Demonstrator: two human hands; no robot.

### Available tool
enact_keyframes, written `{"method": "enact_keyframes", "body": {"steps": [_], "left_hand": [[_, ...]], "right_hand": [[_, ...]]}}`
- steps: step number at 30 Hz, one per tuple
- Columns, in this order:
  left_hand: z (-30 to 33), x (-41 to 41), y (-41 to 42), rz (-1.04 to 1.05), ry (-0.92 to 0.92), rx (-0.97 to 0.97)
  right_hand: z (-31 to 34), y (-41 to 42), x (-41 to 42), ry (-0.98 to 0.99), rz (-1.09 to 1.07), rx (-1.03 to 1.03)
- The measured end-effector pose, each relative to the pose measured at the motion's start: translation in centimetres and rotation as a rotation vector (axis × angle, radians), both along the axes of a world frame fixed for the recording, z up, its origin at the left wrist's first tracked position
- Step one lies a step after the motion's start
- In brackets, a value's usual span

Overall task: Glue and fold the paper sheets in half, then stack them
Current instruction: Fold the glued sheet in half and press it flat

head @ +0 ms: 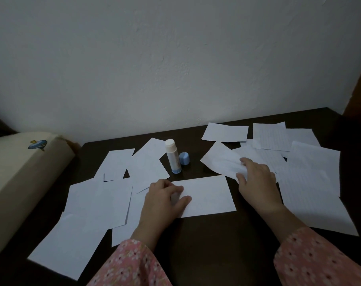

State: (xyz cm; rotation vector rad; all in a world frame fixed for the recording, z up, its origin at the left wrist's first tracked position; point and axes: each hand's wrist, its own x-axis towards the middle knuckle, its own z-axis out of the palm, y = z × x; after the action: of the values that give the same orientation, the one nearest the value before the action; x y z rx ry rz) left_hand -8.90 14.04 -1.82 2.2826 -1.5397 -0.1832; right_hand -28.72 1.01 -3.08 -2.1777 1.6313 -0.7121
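Dark wood table (216, 240) carries scattered paper sheets (86, 205) on both sides — a folded sheet (208, 196) lies at the centre. Left hand (163, 200) rests on its left end, fingers loosely curled, gripping nothing; right hand (256, 178) pinches a curling sheet (219, 159) — uncapped glue stick (172, 156) and cap (184, 158) stand behind.

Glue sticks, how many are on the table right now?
1. The glue stick stands upright near the middle back of the table, uncapped, with its blue cap just to its right. Another could be hidden under the scattered papers.

Folded sheet (208, 195) flat mid-table; loose sheets (311, 182) scattered.
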Motion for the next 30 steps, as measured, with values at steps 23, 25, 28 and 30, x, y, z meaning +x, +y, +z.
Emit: {"method": "enact_keyframes", "body": {"steps": [23, 25, 28, 30], "left_hand": [[3.1, -0.3, -0.4, 0.166, 0.999, -0.261], [3.2, -0.1, -0.3, 0.183, 1.077, -0.271], [3.0, 0.0, -0.3, 0.208, 1.129, -0.282], [2.7, 0.0, -0.3, 0.232, 1.034, -0.269]], "right_hand": [[2.3, 2.8, -0.4, -0.303, 0.310, 0.065], [2.5, 2.5, -0.3, -0.429, 0.269, 0.191], [2.5, 2.3, -0.1, -0.486, 0.236, 0.262], [2.6, 2.3, 0.0, -0.496, 0.195, 0.263]]}}
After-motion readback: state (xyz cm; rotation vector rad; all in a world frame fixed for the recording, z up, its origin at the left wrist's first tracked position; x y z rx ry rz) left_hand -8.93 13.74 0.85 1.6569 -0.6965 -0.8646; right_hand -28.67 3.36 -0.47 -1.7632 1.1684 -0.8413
